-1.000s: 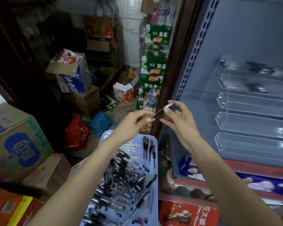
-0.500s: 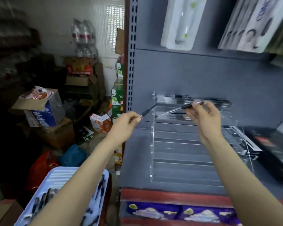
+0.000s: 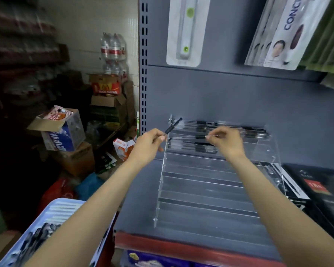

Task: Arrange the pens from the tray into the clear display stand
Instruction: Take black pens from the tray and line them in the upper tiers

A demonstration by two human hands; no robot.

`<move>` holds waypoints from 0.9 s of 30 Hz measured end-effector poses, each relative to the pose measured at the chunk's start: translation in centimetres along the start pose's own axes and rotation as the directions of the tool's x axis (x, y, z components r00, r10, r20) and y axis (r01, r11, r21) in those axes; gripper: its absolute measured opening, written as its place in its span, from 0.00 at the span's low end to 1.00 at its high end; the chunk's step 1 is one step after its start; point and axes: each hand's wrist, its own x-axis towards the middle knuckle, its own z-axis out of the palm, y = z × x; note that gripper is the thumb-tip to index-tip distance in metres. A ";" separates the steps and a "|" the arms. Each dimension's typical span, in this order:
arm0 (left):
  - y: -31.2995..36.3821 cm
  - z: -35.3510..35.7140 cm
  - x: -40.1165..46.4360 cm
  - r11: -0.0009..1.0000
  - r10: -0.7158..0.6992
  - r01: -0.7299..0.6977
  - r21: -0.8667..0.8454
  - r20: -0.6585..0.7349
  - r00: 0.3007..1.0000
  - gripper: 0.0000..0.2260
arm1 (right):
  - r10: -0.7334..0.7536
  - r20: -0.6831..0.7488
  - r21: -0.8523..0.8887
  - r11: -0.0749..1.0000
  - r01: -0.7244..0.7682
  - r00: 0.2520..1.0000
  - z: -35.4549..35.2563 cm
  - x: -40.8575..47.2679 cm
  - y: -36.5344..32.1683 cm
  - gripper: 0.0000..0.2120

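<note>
1. The left hand [image 3: 149,144], left of centre in the frame, pinches a black-capped pen [image 3: 173,125] between thumb and fingers at its lower end. The pen tilts up and to the right, its cap just at the upper left corner of the clear display stand [image 3: 216,189]. Held so near one end, it could swing or slip as it is lowered, and its cap could catch on the stand's side wall.

2. The right hand [image 3: 227,142], at centre frame, pinches a second pen [image 3: 189,137] by its right end. This one lies nearly level over the second row from the top. Its far tip hangs unsupported, so it could dip and land askew across a divider rather than inside the row.

3. The top rows, in the upper middle of the frame, already carry several dark pens [image 3: 229,130]. A careless set-down could nudge these and roll them out of line, or push one over the low front lip.

4. The stand is clear plastic and leans on a grey shelf; I judge it light, so a press on its upper edge might shift it.

5. The tray [image 3: 66,209] with the remaining pens sits at the lower left of the frame, partly under the left forearm. An elbow drawn back could knock it.
</note>
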 end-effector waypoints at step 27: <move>3.3 0.8 -0.2 0.965 0.209 -0.196 0.176 -0.056 0.976 0.19 | -0.144 0.157 0.252 0.962 0.101 0.977 -2.2 -1.5 -2.9 0.08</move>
